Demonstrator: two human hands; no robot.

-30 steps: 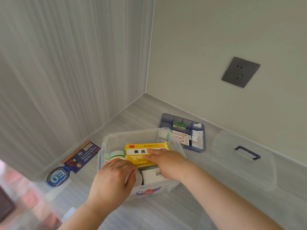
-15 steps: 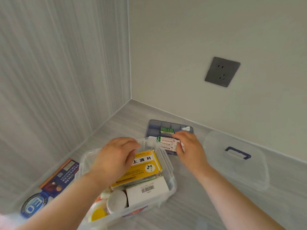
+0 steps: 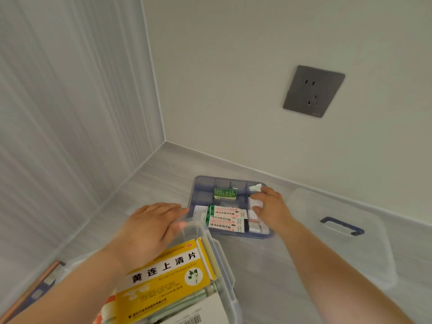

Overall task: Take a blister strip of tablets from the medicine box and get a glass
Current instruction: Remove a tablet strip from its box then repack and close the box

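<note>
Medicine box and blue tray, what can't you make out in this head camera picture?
- Medicine box: its lower part is cut off by the bottom edge, and the yellow carton covers what lies beneath.
- Blue tray: the right hand hides its right compartments; whether it grips anything is unclear.
- Print on the white packets: too small to read.
- No blister strip or glass can be seen.

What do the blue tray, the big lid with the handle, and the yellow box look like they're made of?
Blue tray: translucent tinted plastic, the counter shows through. Lid: frosted clear plastic with a solid blue handle. Yellow box: printed cardboard, likely, from its folded edges.
</note>
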